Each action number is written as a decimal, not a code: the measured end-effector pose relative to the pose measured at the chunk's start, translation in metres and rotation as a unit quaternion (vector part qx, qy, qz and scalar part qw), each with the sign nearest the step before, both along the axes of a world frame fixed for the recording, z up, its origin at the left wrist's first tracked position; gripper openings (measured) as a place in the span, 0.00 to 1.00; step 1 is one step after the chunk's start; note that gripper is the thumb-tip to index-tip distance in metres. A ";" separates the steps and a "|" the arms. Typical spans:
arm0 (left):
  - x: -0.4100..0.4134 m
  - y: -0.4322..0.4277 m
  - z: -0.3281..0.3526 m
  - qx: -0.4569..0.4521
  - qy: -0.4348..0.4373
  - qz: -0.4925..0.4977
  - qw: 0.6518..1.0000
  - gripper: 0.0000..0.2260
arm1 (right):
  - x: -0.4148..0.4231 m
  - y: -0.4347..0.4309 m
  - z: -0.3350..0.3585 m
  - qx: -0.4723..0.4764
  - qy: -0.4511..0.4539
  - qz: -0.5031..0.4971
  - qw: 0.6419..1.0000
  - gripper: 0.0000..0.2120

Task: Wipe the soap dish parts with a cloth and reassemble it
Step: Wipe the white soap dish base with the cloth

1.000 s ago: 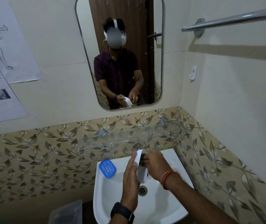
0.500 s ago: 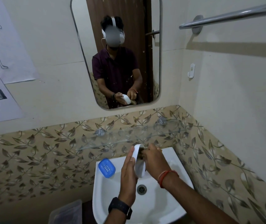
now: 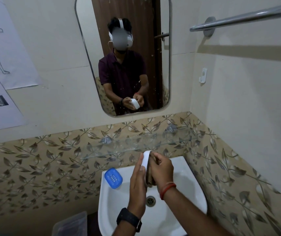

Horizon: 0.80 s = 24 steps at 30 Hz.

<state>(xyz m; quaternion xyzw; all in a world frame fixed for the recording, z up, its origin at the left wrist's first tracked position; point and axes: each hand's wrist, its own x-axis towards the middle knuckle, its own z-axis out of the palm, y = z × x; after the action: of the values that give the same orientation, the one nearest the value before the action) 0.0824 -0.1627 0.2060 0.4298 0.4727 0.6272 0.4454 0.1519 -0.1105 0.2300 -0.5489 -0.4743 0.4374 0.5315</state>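
Above the white sink (image 3: 184,198) I hold the white soap dish base (image 3: 145,160) on edge, upright. My left hand (image 3: 137,186) supports it flat from the left. My right hand (image 3: 161,169) presses a brownish cloth (image 3: 149,178) against its inner side; most of the cloth is hidden between hand and dish. The blue slotted soap dish insert (image 3: 113,178) lies on the sink's back left rim, apart from both hands.
A glass shelf (image 3: 119,147) juts from the leaf-patterned tiles just beyond my hands. A mirror (image 3: 122,57) hangs above it and shows a person. A steel towel rail (image 3: 242,17) crosses the right wall. A clear plastic bin (image 3: 71,225) stands left of the sink.
The white base and both hands have risen a little towards the glass shelf. My right hand has shifted along the base with the cloth. The blue insert has not moved.
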 end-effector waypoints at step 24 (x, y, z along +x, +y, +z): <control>-0.018 -0.010 0.003 -0.056 -0.043 0.051 0.996 0.15 | 0.014 -0.023 0.011 0.081 -0.468 0.269 0.838 0.12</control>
<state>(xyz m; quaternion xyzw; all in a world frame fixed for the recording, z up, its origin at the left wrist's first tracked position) 0.0645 -0.1728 0.2095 0.3521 0.5087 0.6393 0.4566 0.1661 -0.1339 0.2406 -0.4943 -0.8290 0.2140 0.1503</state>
